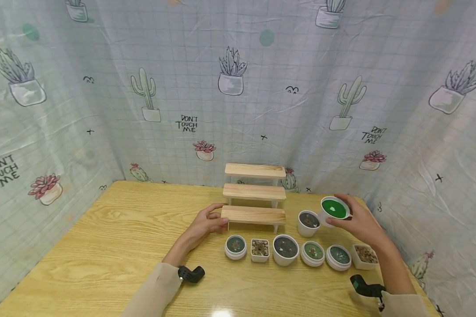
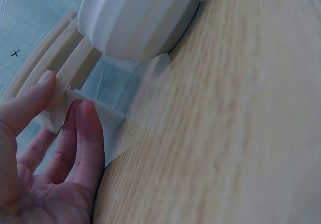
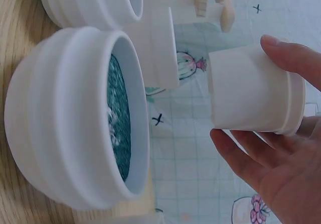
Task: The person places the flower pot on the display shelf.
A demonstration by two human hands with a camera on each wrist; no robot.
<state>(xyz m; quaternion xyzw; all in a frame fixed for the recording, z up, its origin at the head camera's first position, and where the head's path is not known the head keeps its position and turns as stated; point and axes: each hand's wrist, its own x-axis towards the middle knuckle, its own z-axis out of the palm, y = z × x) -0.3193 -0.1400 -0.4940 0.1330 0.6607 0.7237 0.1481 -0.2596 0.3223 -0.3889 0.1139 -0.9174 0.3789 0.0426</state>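
My right hand (image 1: 358, 220) grips a white round pot (image 3: 251, 91) with a bright green inside, tilted and raised above the table at the right. In the right wrist view the thumb lies on one side of that pot and the fingers on the other. A three-tier wooden stand (image 1: 254, 191) with white supports stands at the back. My left hand (image 1: 207, 222) pinches the left end of its lowest shelf (image 1: 254, 215), thumb on top and fingers beneath. Right of the stand, a white pot with dark filling (image 1: 308, 223) stands upright, close to the held pot.
In front of the stand runs a row of small white pots, among them a ridged pot (image 1: 236, 247), a square pebble-filled pot (image 1: 259, 250) and a larger dark-filled pot (image 1: 285, 250). Another square pot (image 1: 366, 257) ends it. A patterned curtain (image 1: 262, 110) surrounds the wooden table (image 1: 103, 246).
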